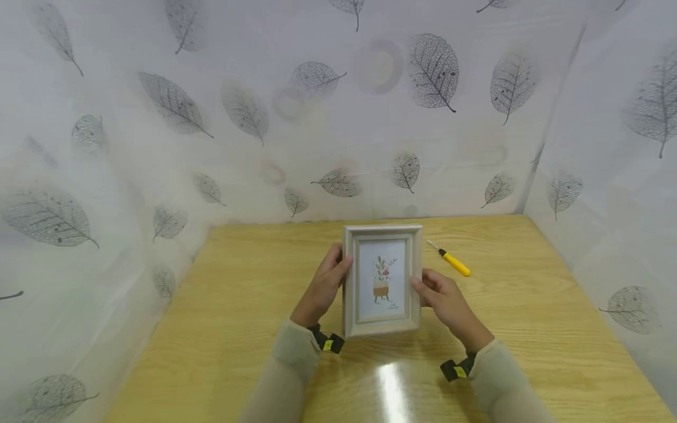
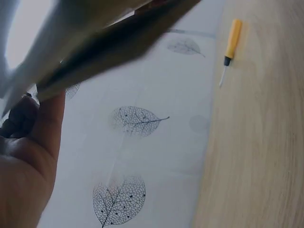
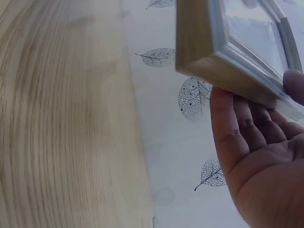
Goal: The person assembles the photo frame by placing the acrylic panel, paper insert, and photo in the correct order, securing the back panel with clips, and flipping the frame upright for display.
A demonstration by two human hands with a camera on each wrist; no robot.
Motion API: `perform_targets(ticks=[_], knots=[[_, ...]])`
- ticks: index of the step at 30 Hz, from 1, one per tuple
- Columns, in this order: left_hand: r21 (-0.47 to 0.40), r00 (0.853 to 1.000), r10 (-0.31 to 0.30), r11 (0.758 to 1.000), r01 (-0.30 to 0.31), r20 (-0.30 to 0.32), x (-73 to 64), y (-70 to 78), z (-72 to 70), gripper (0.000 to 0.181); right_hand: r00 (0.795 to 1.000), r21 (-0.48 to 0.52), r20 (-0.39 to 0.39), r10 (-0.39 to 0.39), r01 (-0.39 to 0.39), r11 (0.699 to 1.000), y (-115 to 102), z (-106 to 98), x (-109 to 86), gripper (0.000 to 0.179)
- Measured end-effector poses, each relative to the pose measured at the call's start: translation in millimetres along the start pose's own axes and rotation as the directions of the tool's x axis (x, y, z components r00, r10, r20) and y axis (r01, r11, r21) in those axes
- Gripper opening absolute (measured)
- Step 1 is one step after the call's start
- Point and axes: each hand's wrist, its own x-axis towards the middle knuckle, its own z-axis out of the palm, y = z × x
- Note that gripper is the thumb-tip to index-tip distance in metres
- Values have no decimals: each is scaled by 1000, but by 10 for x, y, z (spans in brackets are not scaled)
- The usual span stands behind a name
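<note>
Both hands hold up a pale wooden picture frame (image 1: 382,326), its front facing the head camera. Behind its glazing shows a print of a potted plant (image 1: 381,279) on a legged brown stand. My left hand (image 1: 322,288) grips the left side, thumb on the front edge and fingers behind. On the right side, lower down, my right hand (image 1: 446,302) pinches the border with its thumb in front. The right wrist view shows that hand's fingers (image 3: 228,123) under the frame's wooden edge (image 3: 197,42). In the left wrist view the frame's blurred edge (image 2: 114,52) covers the left fingertips.
A screwdriver (image 1: 456,263) with a yellow handle lies on the wooden table (image 1: 238,305) behind and right of the picture frame. White sheeting (image 1: 328,129) printed with grey leaves rises along the table's back and sides. Each wrist wears a black strap (image 1: 456,370).
</note>
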Motion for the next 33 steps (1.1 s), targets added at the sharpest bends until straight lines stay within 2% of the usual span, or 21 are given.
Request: perform_targets(ticks=[5,12,16,22,26,33], knots=[[9,1000,4,1000,-4,-1,1,-33,-7,44,999,4,10,-35,35,999,-14,-33,-41,43],[105,998,19,994,-12,-57,30,-62,-23,40,994,-46,-103,-43,38,998,-40,-25,-63,42],[147,997,17,989,-5,-81,39,-107,-36,39,990,-78,-139,-40,29,997,-37,-14,-52,45],[288,986,-76,951,116,-149,37,-193,-50,37,982,-110,-182,-52,32,993,-32,-3,-33,46],[354,978,-97,922,157,-182,26,-213,-51,37,981,-112,-188,-38,16,994,-11,2,-12,47],[407,981,-129,896,177,-143,18,-220,-72,45,981,-135,-194,-2,-24,991,6,11,-2,50]])
